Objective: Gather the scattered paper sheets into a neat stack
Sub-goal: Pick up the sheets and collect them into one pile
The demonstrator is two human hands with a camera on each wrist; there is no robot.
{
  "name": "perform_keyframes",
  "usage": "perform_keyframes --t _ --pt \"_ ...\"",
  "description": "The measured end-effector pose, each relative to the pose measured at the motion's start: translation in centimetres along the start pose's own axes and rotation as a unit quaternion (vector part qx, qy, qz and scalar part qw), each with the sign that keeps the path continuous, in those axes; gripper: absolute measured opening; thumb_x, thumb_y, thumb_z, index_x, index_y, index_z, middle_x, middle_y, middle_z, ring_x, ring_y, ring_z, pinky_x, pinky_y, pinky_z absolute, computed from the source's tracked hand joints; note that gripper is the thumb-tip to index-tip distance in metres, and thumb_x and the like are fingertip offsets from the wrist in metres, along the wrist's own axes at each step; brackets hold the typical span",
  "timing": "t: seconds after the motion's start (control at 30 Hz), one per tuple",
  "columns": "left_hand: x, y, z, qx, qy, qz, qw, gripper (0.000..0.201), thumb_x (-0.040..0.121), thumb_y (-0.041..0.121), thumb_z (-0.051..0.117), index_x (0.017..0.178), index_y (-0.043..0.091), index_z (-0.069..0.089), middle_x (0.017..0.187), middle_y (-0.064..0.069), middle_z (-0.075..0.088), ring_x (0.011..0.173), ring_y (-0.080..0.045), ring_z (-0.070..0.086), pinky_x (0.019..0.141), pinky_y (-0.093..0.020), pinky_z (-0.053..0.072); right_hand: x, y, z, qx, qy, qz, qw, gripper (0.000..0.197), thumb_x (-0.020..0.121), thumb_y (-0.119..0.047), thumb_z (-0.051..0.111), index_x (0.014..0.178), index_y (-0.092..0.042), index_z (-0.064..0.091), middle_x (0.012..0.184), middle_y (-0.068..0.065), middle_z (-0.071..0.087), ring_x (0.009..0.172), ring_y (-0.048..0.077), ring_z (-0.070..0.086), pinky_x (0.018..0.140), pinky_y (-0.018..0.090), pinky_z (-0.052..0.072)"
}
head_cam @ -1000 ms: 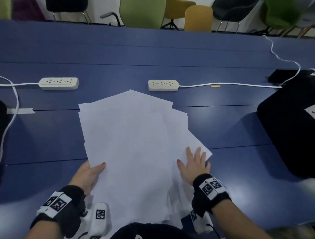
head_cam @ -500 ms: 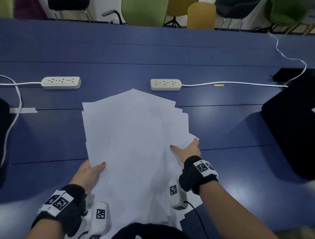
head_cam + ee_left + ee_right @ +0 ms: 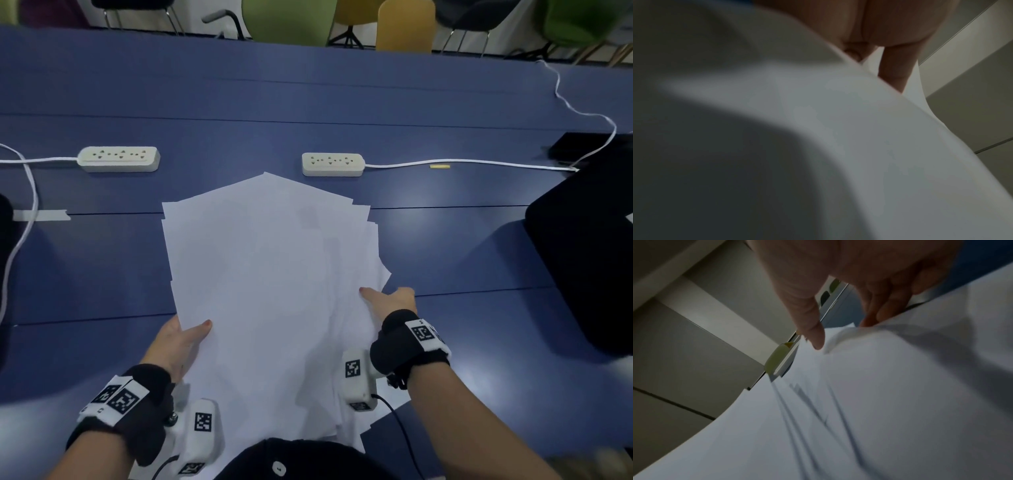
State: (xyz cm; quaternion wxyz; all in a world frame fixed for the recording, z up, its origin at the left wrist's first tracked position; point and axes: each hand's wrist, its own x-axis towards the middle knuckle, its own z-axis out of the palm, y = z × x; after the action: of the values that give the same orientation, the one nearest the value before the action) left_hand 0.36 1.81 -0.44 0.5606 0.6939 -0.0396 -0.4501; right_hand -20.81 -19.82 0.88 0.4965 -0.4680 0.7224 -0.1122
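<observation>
A loose fan of white paper sheets (image 3: pixel 267 274) lies on the blue table (image 3: pixel 445 240) in front of me, its corners splayed at the far and right sides. My left hand (image 3: pixel 186 337) grips the pile's lower left edge, thumb on top and fingers hidden beneath. My right hand (image 3: pixel 383 298) pinches the right edge. In the right wrist view its thumb (image 3: pixel 813 334) lies on the paper sheets (image 3: pixel 879 402) and the fingers (image 3: pixel 881 313) curl under a lifted corner. In the left wrist view the paper sheets (image 3: pixel 838 146) fill the picture, with fingers (image 3: pixel 894 71) showing above them.
Two white power strips (image 3: pixel 118 158) (image 3: pixel 332 164) with cables lie beyond the pile. A large black bag (image 3: pixel 589 260) sits at the right. A strip of tape (image 3: pixel 41 215) is at the left, and a small yellow piece (image 3: pixel 440 167) lies by the right cable. Chairs stand behind the table.
My right hand went from lying flat on the right-hand sheets to pinching their edge, and it drew them leftward into the pile. The left hand kept its hold.
</observation>
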Motion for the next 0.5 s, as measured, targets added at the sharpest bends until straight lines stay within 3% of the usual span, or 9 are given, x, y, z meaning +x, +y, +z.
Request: perform_keyframes --t 0.03,0.07,0.2,0.27,0.4,0.5 --pt "0.0 0.0 0.0 0.001 0.001 0.000 1.000 0.029 0.091 -0.001 0.046 0.118 0.012 0.049 0.109 -0.009 0.061 0.098 -0.026 0.055 0.090 -0.036 0.037 0.1 -0.1 -0.3 0.006 -0.020 -0.001 1.000 0.042 0.067 -0.035 0.072 0.080 -0.012 0.040 0.076 0.002 0.047 0.076 0.027 0.047 0.072 0.032 0.041" --pt "0.0 0.0 0.0 0.002 0.002 0.000 1.000 0.029 0.091 -0.001 0.047 0.117 0.013 0.049 0.113 -0.009 0.059 0.099 -0.026 0.055 0.090 -0.036 0.037 0.2 -0.2 -0.6 0.011 -0.041 -0.003 0.999 0.040 0.069 -0.034 0.073 0.075 -0.010 0.040 0.070 0.000 0.045 0.074 0.026 0.048 0.071 0.031 0.040" --pt "0.2 -0.3 -0.3 0.001 0.002 0.000 1.000 0.033 0.091 -0.001 0.047 0.122 0.010 0.049 0.113 -0.008 0.059 0.100 -0.026 0.055 0.091 -0.036 0.037 0.0 -0.9 -1.6 0.054 -0.113 -0.041 0.991 0.029 0.074 -0.019 0.075 0.096 -0.005 0.063 0.091 0.007 0.068 0.077 0.024 0.061 0.069 0.029 0.048" --pt "0.2 -0.3 -0.3 0.005 0.004 0.001 1.000 0.032 0.091 0.000 0.048 0.121 0.012 0.050 0.107 -0.005 0.062 0.103 -0.026 0.055 0.091 -0.036 0.037 -0.1 -0.9 -1.6 0.037 -0.140 -0.077 0.986 0.026 0.075 -0.014 0.074 0.098 -0.006 0.065 0.087 0.003 0.068 0.076 0.018 0.063 0.064 0.028 0.049" --pt "0.3 -0.4 -0.4 0.001 0.003 0.002 1.000 0.029 0.091 0.000 0.048 0.116 0.013 0.050 0.114 -0.010 0.059 0.102 -0.027 0.057 0.092 -0.037 0.037 0.6 -0.5 -0.6 0.014 -0.118 -0.078 0.990 0.023 0.066 -0.018 0.080 0.083 -0.015 0.067 0.095 0.006 0.071 0.089 0.026 0.066 0.085 0.037 0.053" --pt "0.3 -0.4 -0.4 -0.004 -0.001 0.004 1.000 0.032 0.091 -0.002 0.046 0.120 0.011 0.050 0.115 -0.010 0.059 0.097 -0.025 0.057 0.090 -0.036 0.037 1.3 -0.8 0.1 -0.023 -0.102 -0.083 0.991 0.036 0.062 -0.026 0.082 0.091 -0.016 0.064 0.088 0.002 0.069 0.078 0.025 0.064 0.070 0.032 0.052"
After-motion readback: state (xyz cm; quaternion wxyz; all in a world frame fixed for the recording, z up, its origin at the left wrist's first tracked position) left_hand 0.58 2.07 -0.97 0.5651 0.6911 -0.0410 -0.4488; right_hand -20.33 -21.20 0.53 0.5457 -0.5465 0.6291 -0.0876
